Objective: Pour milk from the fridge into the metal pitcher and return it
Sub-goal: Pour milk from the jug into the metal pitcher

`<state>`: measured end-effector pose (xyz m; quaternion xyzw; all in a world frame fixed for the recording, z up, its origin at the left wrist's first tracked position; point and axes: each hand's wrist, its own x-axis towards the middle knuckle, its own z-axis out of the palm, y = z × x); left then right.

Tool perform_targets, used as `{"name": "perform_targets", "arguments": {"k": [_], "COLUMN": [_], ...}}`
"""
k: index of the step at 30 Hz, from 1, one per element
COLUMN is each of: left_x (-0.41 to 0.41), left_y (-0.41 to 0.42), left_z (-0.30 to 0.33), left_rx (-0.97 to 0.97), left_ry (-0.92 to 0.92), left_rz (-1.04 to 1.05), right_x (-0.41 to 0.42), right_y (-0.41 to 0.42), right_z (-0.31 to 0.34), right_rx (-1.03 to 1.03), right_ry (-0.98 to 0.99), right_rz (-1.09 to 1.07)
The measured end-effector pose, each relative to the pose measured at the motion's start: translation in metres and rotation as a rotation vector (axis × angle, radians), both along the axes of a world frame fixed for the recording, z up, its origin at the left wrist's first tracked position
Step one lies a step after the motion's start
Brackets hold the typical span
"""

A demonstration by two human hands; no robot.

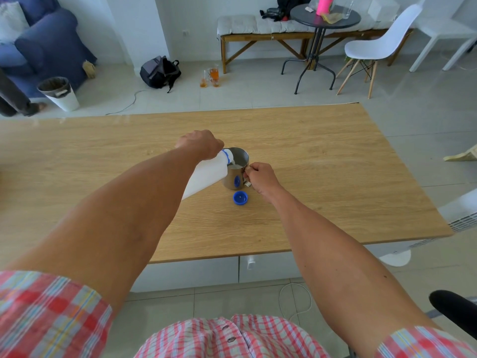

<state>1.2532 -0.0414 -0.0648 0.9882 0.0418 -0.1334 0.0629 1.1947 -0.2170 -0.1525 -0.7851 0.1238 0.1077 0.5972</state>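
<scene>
Here we tip the light, slick plastic milk bottle (206, 174) with our left hand (200, 144) gripping its body, spout over the stiff metal pitcher (236, 167) on the counter (335, 161), right-hand fingers (249, 171) pinching its handle.

1. Left arm: bare forearm stretched forward, checked sleeve rolled above the elbow.
2. Left hand (201, 144): back facing up, fingers curled round the tilted milk bottle (206, 174).
3. Right arm: bare, reaching forward, bent slightly inward.
4. Right hand (260, 177): knuckles up, fingers curled, gripping the pitcher handle (246, 177).
</scene>
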Motion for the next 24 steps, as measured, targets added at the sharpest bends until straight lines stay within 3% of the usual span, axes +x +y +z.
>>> {"name": "perform_targets", "arguments": {"k": [24], "left_x": [-0.0035], "left_y": [-0.0028], "left_z": [0.0049], "left_rx": [0.031], "left_ry": [0.005], "left_rz": [0.005], "right_x": [-0.0028], "right_y": [-0.0002], "right_z": [0.0040], "right_rx": [0.004], "right_ry": [-0.001], "right_rz": [0.009]}}
